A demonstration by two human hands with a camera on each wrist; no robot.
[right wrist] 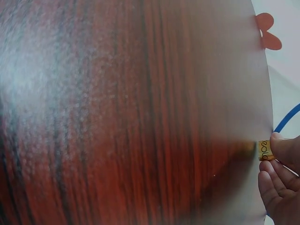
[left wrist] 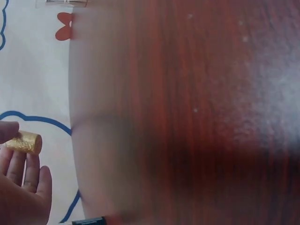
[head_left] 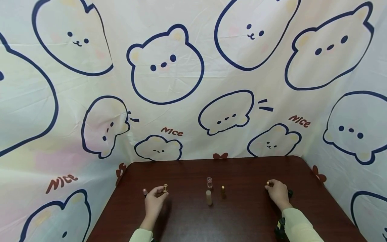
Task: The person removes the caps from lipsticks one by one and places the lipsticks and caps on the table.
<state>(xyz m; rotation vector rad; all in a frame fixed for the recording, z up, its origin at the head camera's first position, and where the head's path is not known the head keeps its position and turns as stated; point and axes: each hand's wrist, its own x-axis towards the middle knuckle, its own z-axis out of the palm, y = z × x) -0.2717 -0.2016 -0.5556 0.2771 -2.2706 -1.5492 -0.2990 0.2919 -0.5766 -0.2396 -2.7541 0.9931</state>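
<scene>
Toward the left edge of the table (head_left: 193,225), the left hand (head_left: 155,200) pinches an upright gold tube (head_left: 165,188), well left of the gold piece (right wrist: 264,150) the right hand (head_left: 278,194) pinches

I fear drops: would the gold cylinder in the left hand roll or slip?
Laid on its side, the gold cylinder would likely roll, being round. Its sheen suggests a slippery surface. It looks stiff, undented in the left hand.

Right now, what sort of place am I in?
Probably a small indoor filming nook: a dark reddish-brown table, cartoon-printed cloth behind and beside it, and lipstick-like tubes standing on the tabletop.
</scene>
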